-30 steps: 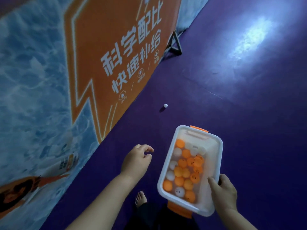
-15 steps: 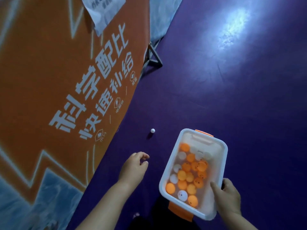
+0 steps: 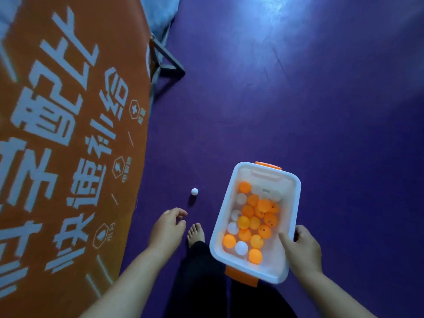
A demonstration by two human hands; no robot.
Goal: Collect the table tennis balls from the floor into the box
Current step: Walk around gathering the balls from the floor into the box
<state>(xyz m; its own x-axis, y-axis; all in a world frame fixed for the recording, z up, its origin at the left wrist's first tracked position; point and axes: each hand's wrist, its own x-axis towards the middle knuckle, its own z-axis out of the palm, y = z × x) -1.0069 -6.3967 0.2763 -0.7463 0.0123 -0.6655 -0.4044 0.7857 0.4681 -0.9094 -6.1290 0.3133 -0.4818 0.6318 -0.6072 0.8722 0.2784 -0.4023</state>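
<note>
One white table tennis ball (image 3: 194, 191) lies on the purple floor (image 3: 309, 115), close to the orange barrier. My left hand (image 3: 168, 228) hovers just below it, fingers loosely curled and apart, holding nothing. A white plastic box (image 3: 296, 203) with orange clips is held above the floor, with several orange and white balls (image 3: 253, 222) inside. My right hand (image 3: 301, 249) grips the box by its near right rim, thumb inside the wall.
An orange printed barrier (image 3: 68, 134) runs along the left, standing on a black metal foot (image 3: 171, 65) that juts onto the floor. My bare foot (image 3: 196, 232) is planted between my left hand and the box. Open purple floor stretches to the right and ahead.
I have moved forward: the white ball is now much nearer, just above my left hand. My foot has stepped into view. The right hand keeps the same hold on the box.
</note>
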